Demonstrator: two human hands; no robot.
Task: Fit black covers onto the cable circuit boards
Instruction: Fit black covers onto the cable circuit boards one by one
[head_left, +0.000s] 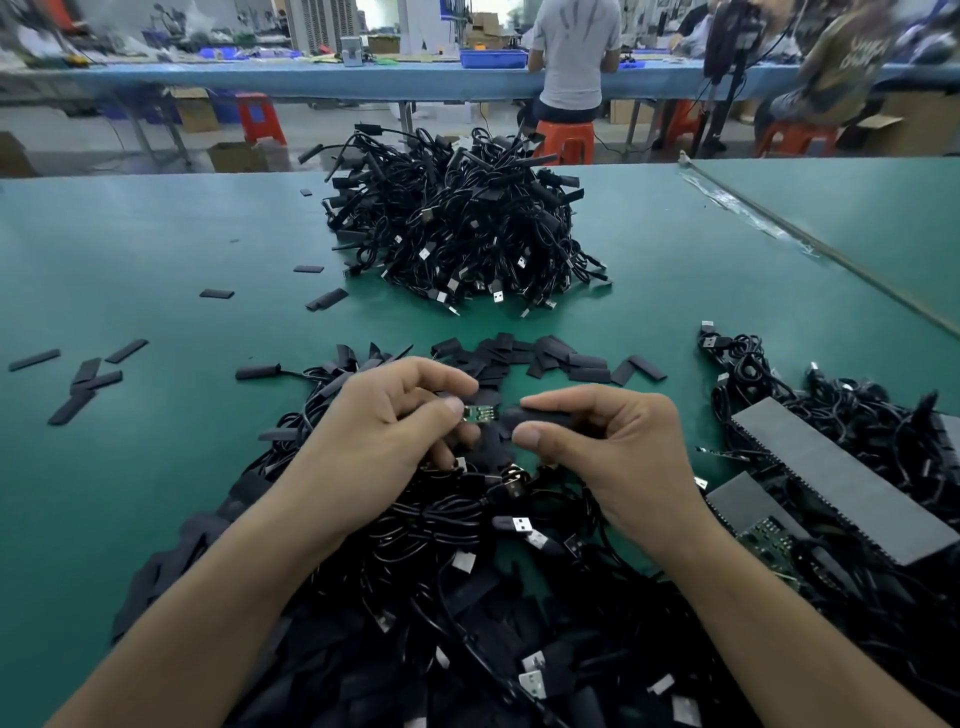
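My left hand (384, 423) pinches a small green circuit board (479, 414) on the end of a black cable, thumb and forefinger on its left end. My right hand (597, 441) pinches a black cover (540, 418) just right of the board, its open end meeting the board's right edge. Both hands hover over a heap of black cables with USB plugs (467, 545) near the table's front. Loose black covers (561, 358) lie in a row just beyond my hands.
A tall pile of cables (457, 228) sits mid-table on the green mat (156, 249). More cables and grey foam strips (841, 467) lie at the right. Scattered covers (88, 376) lie at the left. People sit at a blue bench behind.
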